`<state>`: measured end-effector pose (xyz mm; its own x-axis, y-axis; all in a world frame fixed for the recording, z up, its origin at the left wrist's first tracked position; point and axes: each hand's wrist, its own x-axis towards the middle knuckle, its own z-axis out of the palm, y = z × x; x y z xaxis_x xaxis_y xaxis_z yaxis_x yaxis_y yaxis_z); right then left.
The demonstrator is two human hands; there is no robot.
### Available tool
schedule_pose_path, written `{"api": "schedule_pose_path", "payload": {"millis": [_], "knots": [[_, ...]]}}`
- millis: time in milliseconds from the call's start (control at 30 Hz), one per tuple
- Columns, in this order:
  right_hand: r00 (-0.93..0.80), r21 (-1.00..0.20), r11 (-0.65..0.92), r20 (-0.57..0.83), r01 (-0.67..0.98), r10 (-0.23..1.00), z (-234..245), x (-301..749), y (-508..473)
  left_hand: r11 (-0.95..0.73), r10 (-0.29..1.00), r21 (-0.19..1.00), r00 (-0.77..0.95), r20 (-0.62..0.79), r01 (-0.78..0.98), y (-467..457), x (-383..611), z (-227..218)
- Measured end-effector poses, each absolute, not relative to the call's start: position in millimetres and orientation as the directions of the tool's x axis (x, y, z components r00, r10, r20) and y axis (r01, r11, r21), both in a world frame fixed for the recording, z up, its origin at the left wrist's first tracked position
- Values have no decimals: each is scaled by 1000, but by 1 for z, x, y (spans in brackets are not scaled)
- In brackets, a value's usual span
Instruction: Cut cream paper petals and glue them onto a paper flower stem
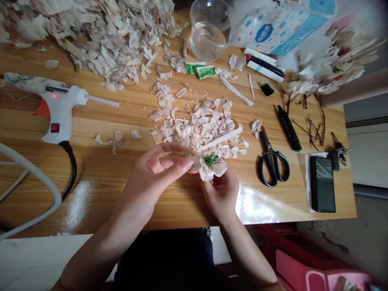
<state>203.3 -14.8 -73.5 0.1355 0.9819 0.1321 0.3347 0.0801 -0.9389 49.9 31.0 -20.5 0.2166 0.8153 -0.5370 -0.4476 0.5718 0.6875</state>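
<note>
A small handmade flower (213, 169) with pale papery petals and a tuft of green strands at its centre is up in front of me, over the near part of the table. My right hand (222, 194) is closed around its underside from below; the stem, if there is one, is hidden. On the flower's left side, the thumb and fingers of my left hand (163, 165) pinch a pale petal (196, 163). Whether this petal is joined to the flower I cannot tell. Just beyond both hands lies a pile of dry papery scraps (206, 125).
At left lies a white glue gun (60, 101), its red light on. Black-handled scissors (269, 157), a black marker (288, 128) and a dark phone-like device (323, 184) are at right. Farther back are a larger flake heap (106, 32), a clear plastic cup (209, 40) and finished flowers (333, 60).
</note>
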Motion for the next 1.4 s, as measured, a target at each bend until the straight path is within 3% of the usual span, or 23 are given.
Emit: {"api": "schedule_pose_path", "payload": {"millis": [333, 433, 500, 600, 700, 867, 1400], "knots": [[144, -969, 25, 62, 244, 988, -69, 202, -14, 508, 855, 749, 141, -500, -425, 28, 49, -20], [85, -989, -146, -146, -6, 986, -61, 200, -9, 422, 901, 849, 44, -431, -319, 26, 50, -18], [-22, -940, -263, -265, -219, 964, -57, 200, -4, 323, 942, 929, -28, -333, -181, 24, 50, -18], [-180, -810, -382, -337, -445, 924, -55, 202, -1, 170, 982, 983, -97, -163, 75, 20, 50, -19], [-297, -688, -476, -372, -547, 879, -57, 204, 0, 84, 993, 967, -103, -61, 240, 19, 52, -20], [-383, -628, -548, -393, -552, 836, -56, 206, -2, 54, 998, 951, -43, -43, 303, 22, 56, -20], [-319, -764, -436, -312, -476, 895, -55, 204, -6, 194, 974, 963, 79, -212, 189, 21, 53, -21]]}}
